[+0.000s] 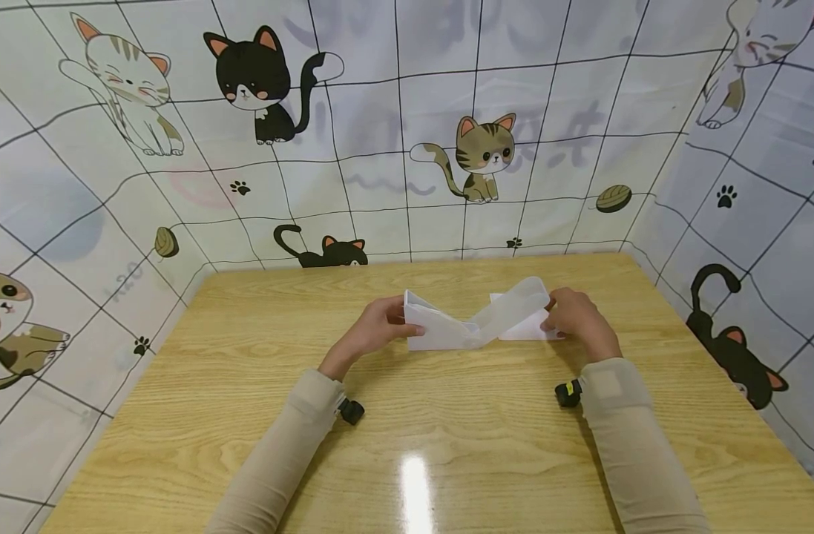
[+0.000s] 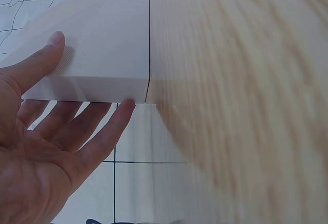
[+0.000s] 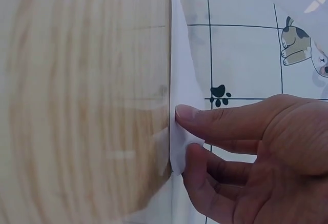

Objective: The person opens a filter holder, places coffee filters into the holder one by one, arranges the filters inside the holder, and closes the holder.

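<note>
A white box, slim and with a slanting upper edge, stands on the wooden table left of centre. My left hand grips its left end; in the left wrist view the thumb lies on the broad face of the box and the fingers are behind its narrow side. From the right end of the box a translucent, round-ended strip slants up to the right. Behind and below that strip lies a white sheet. My right hand pinches the corner of the white sheet between thumb and fingers.
The light wooden table reaches back to a white grid-patterned cloth with cartoon cats, which also hangs at both sides. Black wrist cameras are strapped at both sleeves. A bright reflection shows on the tabletop near the front.
</note>
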`<state>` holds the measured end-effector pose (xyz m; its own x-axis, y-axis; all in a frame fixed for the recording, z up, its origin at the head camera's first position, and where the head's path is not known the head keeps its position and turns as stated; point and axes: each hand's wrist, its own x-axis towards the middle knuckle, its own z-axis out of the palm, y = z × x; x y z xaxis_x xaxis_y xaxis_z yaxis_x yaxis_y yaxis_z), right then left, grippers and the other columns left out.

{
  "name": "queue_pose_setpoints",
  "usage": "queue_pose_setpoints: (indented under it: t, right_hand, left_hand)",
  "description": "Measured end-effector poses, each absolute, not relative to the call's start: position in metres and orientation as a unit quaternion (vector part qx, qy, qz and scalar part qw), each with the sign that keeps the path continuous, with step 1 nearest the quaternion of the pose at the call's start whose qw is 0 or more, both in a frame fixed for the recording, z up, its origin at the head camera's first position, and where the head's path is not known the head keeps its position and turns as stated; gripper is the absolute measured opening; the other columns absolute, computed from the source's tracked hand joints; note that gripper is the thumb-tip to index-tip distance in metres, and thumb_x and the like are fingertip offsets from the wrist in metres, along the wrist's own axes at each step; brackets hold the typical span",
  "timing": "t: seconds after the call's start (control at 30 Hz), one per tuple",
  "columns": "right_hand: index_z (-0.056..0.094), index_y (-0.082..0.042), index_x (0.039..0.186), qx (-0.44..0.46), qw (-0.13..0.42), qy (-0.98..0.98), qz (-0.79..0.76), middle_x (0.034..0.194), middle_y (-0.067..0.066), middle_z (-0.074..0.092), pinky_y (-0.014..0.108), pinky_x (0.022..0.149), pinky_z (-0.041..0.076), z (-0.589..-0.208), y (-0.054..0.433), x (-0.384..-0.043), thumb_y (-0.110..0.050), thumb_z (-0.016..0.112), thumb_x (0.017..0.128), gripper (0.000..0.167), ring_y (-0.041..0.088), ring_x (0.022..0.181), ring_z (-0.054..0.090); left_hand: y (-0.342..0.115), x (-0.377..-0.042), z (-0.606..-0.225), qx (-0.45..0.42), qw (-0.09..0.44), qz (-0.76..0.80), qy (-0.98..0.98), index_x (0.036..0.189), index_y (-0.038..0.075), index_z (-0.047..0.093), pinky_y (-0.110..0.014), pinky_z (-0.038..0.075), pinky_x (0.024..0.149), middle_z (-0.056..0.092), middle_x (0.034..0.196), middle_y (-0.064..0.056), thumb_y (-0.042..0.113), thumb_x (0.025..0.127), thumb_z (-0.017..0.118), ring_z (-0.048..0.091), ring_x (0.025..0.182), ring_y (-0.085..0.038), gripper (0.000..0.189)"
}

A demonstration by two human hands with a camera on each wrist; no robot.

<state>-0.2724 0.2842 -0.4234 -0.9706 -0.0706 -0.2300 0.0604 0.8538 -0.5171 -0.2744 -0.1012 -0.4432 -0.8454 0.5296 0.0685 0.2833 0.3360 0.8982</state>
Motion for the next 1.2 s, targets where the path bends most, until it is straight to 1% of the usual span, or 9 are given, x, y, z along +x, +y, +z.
queue_pose_setpoints:
  t: [0.1, 0.3, 0.47, 0.53, 0.73, 0.83, 0.97, 1.07, 1.2]
  right_hand:
    - [0.059, 0.014, 0.119, -0.001, 0.124, 0.954, -0.274, 0.116, 0.033, 0.063, 0.029, 0.063, 0.055, -0.424, 0.284, -0.273, -0.006, 0.074, 0.09, 0.039, 0.021, 0.067, 0.067]
    - [0.061, 0.014, 0.114, -0.002, 0.118, 0.955, -0.272, 0.109, 0.028, 0.064, 0.032, 0.066, 0.056, -0.425, 0.285, -0.27, -0.002, 0.069, 0.092, 0.029, 0.024, 0.072, 0.064]
    - [0.062, 0.015, 0.118, -0.003, 0.114, 0.956, -0.27, 0.122, 0.034, 0.062, 0.034, 0.07, 0.057, -0.425, 0.287, -0.268, -0.004, 0.063, 0.095, 0.029, 0.023, 0.072, 0.066]
    - [0.063, 0.014, 0.118, 0.0, 0.11, 0.957, -0.268, 0.124, 0.034, 0.062, 0.035, 0.072, 0.056, -0.424, 0.288, -0.267, -0.005, 0.061, 0.096, 0.03, 0.023, 0.071, 0.067]
    - [0.061, 0.015, 0.118, 0.007, 0.096, 0.957, -0.273, 0.118, 0.034, 0.063, 0.038, 0.072, 0.056, -0.417, 0.29, -0.267, -0.007, 0.06, 0.097, 0.03, 0.024, 0.068, 0.071]
    - [0.06, 0.015, 0.119, 0.008, 0.093, 0.952, -0.29, 0.118, 0.035, 0.062, 0.035, 0.069, 0.059, -0.412, 0.289, -0.265, -0.007, 0.059, 0.098, 0.031, 0.026, 0.07, 0.071]
    - [0.061, 0.015, 0.119, 0.008, 0.084, 0.949, -0.304, 0.114, 0.033, 0.063, 0.03, 0.064, 0.058, -0.407, 0.287, -0.264, -0.006, 0.059, 0.099, 0.029, 0.025, 0.072, 0.071]
    - [0.062, 0.016, 0.118, 0.003, 0.071, 0.95, -0.306, 0.111, 0.033, 0.064, 0.031, 0.065, 0.06, -0.404, 0.286, -0.264, -0.005, 0.059, 0.099, 0.028, 0.026, 0.073, 0.071]
    - [0.062, 0.017, 0.12, -0.003, 0.058, 0.947, -0.317, 0.114, 0.034, 0.064, 0.034, 0.068, 0.062, -0.403, 0.285, -0.264, -0.005, 0.058, 0.1, 0.029, 0.028, 0.077, 0.071]
  left_hand:
    - [-0.101, -0.274, -0.443, 0.249, 0.12, 0.52, 0.808, 0.128, 0.013, 0.069, -0.037, 0.062, 0.088, 0.075, 0.122, -0.011, 0.019, 0.092, 0.081, 0.075, 0.105, -0.023, 0.039]
    - [-0.101, -0.274, -0.443, 0.247, 0.123, 0.522, 0.807, 0.128, 0.013, 0.069, -0.037, 0.062, 0.088, 0.075, 0.122, -0.011, 0.019, 0.092, 0.081, 0.075, 0.106, -0.023, 0.038]
    - [-0.1, -0.273, -0.444, 0.244, 0.123, 0.521, 0.809, 0.128, 0.013, 0.069, -0.037, 0.062, 0.088, 0.075, 0.122, -0.01, 0.019, 0.091, 0.081, 0.075, 0.106, -0.023, 0.039]
    - [-0.1, -0.273, -0.443, 0.245, 0.123, 0.521, 0.809, 0.128, 0.013, 0.069, -0.037, 0.062, 0.088, 0.075, 0.122, -0.011, 0.019, 0.091, 0.081, 0.075, 0.106, -0.023, 0.039]
    - [-0.1, -0.273, -0.443, 0.248, 0.122, 0.521, 0.808, 0.128, 0.013, 0.069, -0.037, 0.062, 0.088, 0.075, 0.122, -0.01, 0.019, 0.092, 0.081, 0.075, 0.105, -0.023, 0.038]
    - [-0.1, -0.274, -0.444, 0.249, 0.122, 0.522, 0.807, 0.128, 0.013, 0.069, -0.037, 0.062, 0.088, 0.075, 0.122, -0.01, 0.019, 0.092, 0.081, 0.075, 0.106, -0.023, 0.039]
    - [-0.1, -0.275, -0.446, 0.249, 0.122, 0.523, 0.806, 0.128, 0.013, 0.069, -0.039, 0.062, 0.089, 0.075, 0.122, -0.011, 0.019, 0.092, 0.081, 0.075, 0.106, -0.023, 0.039]
    - [-0.1, -0.275, -0.446, 0.247, 0.123, 0.522, 0.807, 0.128, 0.013, 0.069, -0.04, 0.062, 0.089, 0.075, 0.122, -0.011, 0.02, 0.092, 0.081, 0.075, 0.106, -0.023, 0.038]
    - [-0.1, -0.274, -0.445, 0.246, 0.122, 0.523, 0.807, 0.128, 0.013, 0.069, -0.041, 0.062, 0.089, 0.075, 0.122, -0.011, 0.02, 0.092, 0.08, 0.075, 0.106, -0.024, 0.039]
